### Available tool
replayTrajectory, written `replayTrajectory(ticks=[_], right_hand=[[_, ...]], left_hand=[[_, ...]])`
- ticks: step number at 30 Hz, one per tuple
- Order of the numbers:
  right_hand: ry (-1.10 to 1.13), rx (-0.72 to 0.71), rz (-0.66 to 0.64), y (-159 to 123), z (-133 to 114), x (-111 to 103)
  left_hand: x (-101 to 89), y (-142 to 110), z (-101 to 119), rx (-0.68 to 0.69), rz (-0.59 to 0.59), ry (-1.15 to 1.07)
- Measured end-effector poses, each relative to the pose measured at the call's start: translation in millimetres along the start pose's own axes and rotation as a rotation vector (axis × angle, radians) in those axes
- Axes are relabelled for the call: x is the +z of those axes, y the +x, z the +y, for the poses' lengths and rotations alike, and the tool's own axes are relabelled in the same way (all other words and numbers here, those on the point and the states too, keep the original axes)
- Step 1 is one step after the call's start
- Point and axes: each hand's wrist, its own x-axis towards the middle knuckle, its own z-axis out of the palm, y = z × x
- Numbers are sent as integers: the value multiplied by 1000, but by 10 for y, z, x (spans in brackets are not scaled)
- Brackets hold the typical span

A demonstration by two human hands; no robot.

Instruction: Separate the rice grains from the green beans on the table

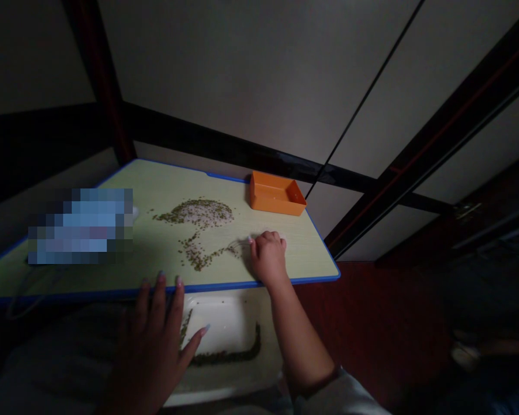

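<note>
My right hand (269, 253) is closed over the right part of a pale yellow-green table, around a thin, shiny utensil (239, 242). Its working end, whose exact kind I cannot make out, points left to a thin trail of grains. A small patch of mixed green and whitish grains (198, 253) lies to the left of that. Behind it spreads a larger heap of the same grains (203, 213). My left hand (155, 334), fingers spread and holding nothing, is at the table's front edge, partly over a white basin (225, 317) with green grains along its inner sides.
An orange open box (277, 196) stands at the table's back right corner. A pixelated bluish object (82, 225) is on the left. The blue-edged table (303, 253) abuts light panels with dark trim. Reddish floor (350, 323) shows at right.
</note>
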Motion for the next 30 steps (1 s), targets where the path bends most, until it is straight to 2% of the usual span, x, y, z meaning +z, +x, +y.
replayTrajectory(ticks=[9, 14, 30], right_hand=[[87, 150, 77, 37, 182, -5], [59, 249, 140, 42, 292, -32], [43, 146, -10, -72, 454, -112]], left_hand=[[-59, 11, 19, -16, -37, -2], [-57, 11, 24, -29, -45, -20], [-71, 5, 31, -36, -54, -7]])
